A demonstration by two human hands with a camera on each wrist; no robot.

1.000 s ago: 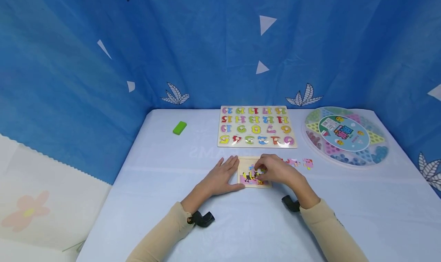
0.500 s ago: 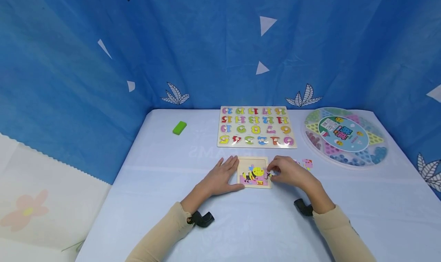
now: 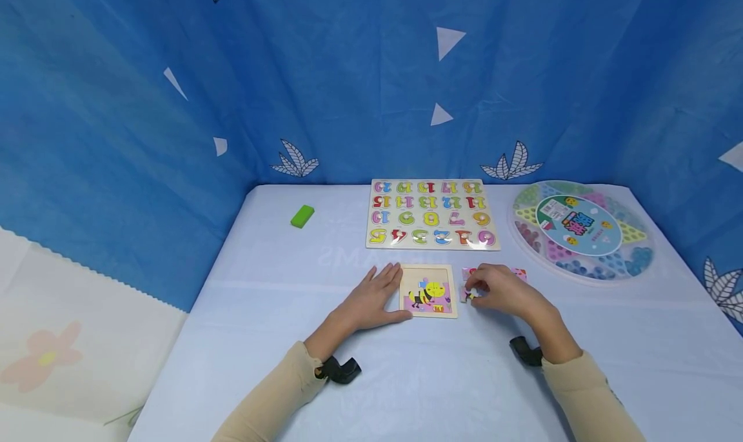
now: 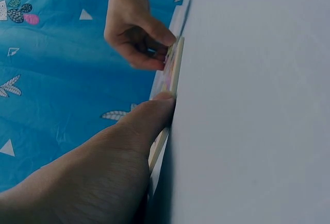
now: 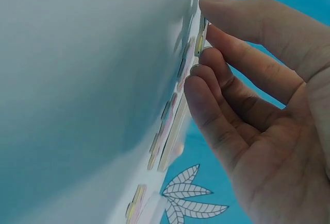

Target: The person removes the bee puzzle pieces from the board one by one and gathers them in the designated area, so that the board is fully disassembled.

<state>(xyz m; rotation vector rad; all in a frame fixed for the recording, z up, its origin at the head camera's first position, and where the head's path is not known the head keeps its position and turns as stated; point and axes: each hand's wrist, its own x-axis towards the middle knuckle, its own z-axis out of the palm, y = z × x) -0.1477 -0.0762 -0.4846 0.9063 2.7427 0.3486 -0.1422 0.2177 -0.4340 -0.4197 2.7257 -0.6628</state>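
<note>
A small square wooden jigsaw tray with a bee picture lies before the person; its upper part shows bare wood. My left hand rests along the tray's left side, fingers straight and thumb at the near-left corner. In the left wrist view that thumb presses at the tray's edge. Just right of the tray, my right hand pinches a jigsaw piece between thumb and fingers. In the right wrist view the piece is seen edge-on, low over the table.
Several loose pink jigsaw pieces lie behind and partly under the right hand. Farther back is a wooden number board. A round bead box sits at the back right, a green block at the back left. A blue curtain hangs behind.
My right hand has moved right, from over the tray to beside it, with a jigsaw piece in its fingers. The bee picture is now uncovered. My left hand has stayed in place.
</note>
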